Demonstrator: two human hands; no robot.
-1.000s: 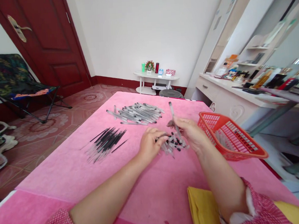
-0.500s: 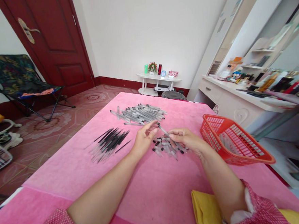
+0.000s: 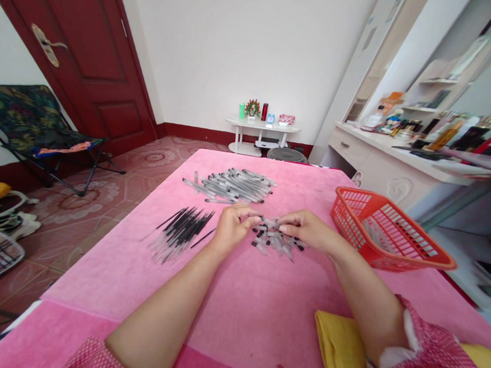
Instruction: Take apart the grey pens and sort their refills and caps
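A clear pen (image 3: 270, 222) with a dark end is held almost level between both hands, its detail blurred. My left hand (image 3: 235, 225) pinches the left end, and my right hand (image 3: 305, 228) closes on the right end. Right below them lies a loose heap of clear pen caps (image 3: 275, 242) with black parts. Beyond my hands is a pile of clear pen barrels (image 3: 237, 185). To the left of my left hand, thin black-filled pen refills (image 3: 185, 230) lie in a slanting bunch.
A red plastic basket (image 3: 402, 260) with clear pieces inside stands at the right of the pink-covered table (image 3: 246, 307). A folded yellow cloth (image 3: 340, 342) lies by my right forearm. A cluttered dresser (image 3: 386, 157) stands beyond the basket; a folding chair (image 3: 35, 126) is at far left.
The pen has turned from slanting to nearly level. My left fingers, apart near its tip before, have closed on it. The view has shifted slightly.
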